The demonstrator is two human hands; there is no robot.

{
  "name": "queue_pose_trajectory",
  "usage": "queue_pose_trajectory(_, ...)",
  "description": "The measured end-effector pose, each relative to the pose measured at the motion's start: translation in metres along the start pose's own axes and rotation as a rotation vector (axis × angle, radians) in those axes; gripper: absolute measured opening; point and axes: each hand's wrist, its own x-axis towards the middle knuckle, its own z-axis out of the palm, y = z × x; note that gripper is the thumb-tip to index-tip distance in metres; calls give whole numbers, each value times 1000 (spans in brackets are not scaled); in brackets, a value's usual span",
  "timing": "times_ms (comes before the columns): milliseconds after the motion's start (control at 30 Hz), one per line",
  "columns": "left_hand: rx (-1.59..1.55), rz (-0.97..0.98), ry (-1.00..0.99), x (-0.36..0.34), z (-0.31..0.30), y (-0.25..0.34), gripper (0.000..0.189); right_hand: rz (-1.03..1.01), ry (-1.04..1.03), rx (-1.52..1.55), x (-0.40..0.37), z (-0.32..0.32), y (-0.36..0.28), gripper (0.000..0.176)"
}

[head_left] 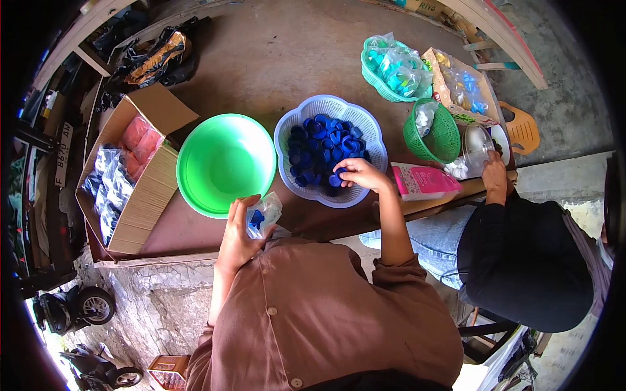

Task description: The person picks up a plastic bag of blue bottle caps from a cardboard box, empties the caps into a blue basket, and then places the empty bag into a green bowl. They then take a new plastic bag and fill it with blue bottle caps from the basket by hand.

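My left hand [240, 240] is closed round a clear plastic bag [265, 215] with a few blue pieces inside, near the front rim of a green basin [226, 165]. In the lavender basket [376, 132] lies a pile of blue plastic caps [326, 144]. Over this basket's front right part, my right hand [362, 174] pinches one blue cap [337, 177] between thumb and fingers. The green basin stands left of the basket and holds nothing visible.
At left, an open carton [145, 195] holds bagged red and blue pieces. A teal basket [375, 81], a green basket [441, 146], a box of bags [486, 88] and a pink packet [424, 182] are at right. A co-worker's hand [495, 174] touches a clear bag there.
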Motion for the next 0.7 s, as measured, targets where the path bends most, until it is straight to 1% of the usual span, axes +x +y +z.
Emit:
queue_pose_trajectory(33, -2, -3, -1, 0, 0, 0, 58, -18, -68, 58, -2, -2, -1, 21)
queue_pose_trajectory(67, -3, -2, -1, 0, 0, 0, 58, -18, -66, 57, -4, -2, -1, 21)
queue_pose_trajectory(133, -1, 10, -6, 1, 0, 0, 58, -68, -153, 577, -10, 2, -2, 23)
queue_pose_trajectory(200, 1, 8, -5, 1, 0, 1, 58, -72, -168, 606, -9, 5, -1, 24)
queue_pose_trajectory(300, 4, 9, -5, 1, -1, 0, 58, -55, -191, 546, 3, 6, -2, 25)
queue_pose_trajectory(367, 2, 12, -10, 1, 0, 1, 58, -65, -46, 130, 17, 13, -10, 32)
queue_pose_trajectory(400, 6, 12, -17, 2, 0, 1, 58, -218, 0, 186, 17, 20, -21, 33)
queue_pose_trajectory(467, 16, 11, -19, 2, -2, 1, 58, -238, 157, 236, 12, 31, -41, 35)
queue_pose_trajectory(533, 5, 14, -10, 1, -2, 0, 58, -445, 379, -524, 17, 21, -31, 38)
queue_pose_trajectory(567, 3, 18, -12, 2, -1, 0, 58, -394, 421, -771, 14, 18, -24, 32)
queue_pose_trajectory(600, -1, 13, -14, 2, -1, 0, 57, -234, 386, -946, 10, 20, -25, 17)
queue_pose_trajectory(667, -6, 6, -11, 3, 0, -1, 57, -26, 271, -1021, 12, 24, -6, 8)
queue_pose_trajectory(700, -9, 13, -10, 2, 1, -2, 57, -28, 268, -1024, 11, 27, 0, 8)
